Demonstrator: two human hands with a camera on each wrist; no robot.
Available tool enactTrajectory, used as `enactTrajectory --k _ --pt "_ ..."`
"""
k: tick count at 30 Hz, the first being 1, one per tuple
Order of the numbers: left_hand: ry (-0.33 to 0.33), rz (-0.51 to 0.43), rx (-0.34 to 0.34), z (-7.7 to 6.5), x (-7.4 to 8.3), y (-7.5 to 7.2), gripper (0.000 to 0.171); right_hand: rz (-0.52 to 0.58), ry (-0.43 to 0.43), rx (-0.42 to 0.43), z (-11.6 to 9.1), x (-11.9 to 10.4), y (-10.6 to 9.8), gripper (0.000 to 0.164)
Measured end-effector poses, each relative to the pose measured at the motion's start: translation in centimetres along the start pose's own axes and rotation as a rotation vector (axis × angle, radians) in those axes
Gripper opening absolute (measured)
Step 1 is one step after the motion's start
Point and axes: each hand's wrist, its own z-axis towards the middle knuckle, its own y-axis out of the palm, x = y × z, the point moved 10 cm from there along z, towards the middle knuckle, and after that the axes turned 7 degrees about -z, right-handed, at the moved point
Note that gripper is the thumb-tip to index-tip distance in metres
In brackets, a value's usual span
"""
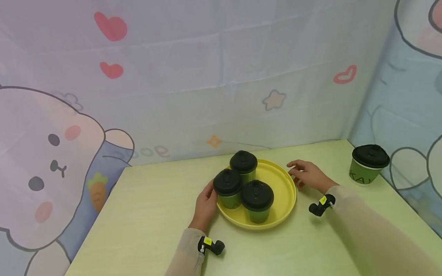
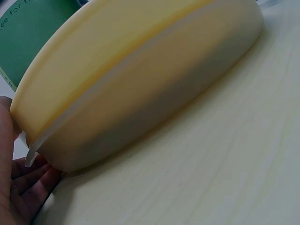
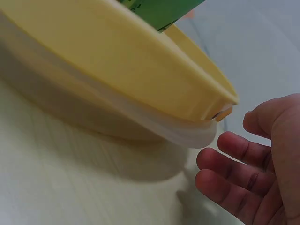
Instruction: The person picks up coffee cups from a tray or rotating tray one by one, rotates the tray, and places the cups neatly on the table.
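Note:
A round yellow tray (image 1: 281, 191) rests on the table and carries three green paper cups with black lids: a back cup (image 1: 243, 163), a left cup (image 1: 228, 184) and a front cup (image 1: 257, 199). At the tray's left edge my left hand (image 1: 204, 205) grips the rim, its thumb by the upper edge and its fingers (image 2: 35, 185) underneath, beside a small pale tab. My right hand (image 1: 309, 175) hovers by the opposite edge. In the right wrist view its loosely bent fingers (image 3: 229, 187) are apart from the rim, with a gap to the thumb.
Another green cup (image 1: 367, 165) with a black lid stands alone near the table's right edge. The pale wooden table (image 1: 148, 214) ends at a cartoon-printed cloth (image 1: 179, 96) behind it, and more printed cloth hangs on the right.

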Motion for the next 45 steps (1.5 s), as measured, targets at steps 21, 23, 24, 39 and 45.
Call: enactTrajectory --k 21,23,24,39,45 --pt "-0.005 -0.015 -0.003 -0.1 0.0 0.1 0.046 0.066 -0.009 0.057 -0.6 0.9 1.6 0.032" --pt "-0.007 -0.017 -0.002 0.0 0.0 0.1 0.046 0.081 -0.005 0.066 -0.6 1.0 1.6 0.033" --pt "-0.008 -0.016 -0.001 0.0 -0.1 0.1 0.046 0.092 -0.002 0.071 -0.6 1.1 1.6 0.033" --pt "-0.014 -0.011 0.003 0.0 0.0 0.2 0.046 0.229 0.079 0.128 -1.0 2.6 2.1 0.035" --pt "-0.01 -0.007 0.001 0.0 -0.2 0.1 0.046 0.263 0.087 0.152 -1.1 2.6 2.2 0.037"
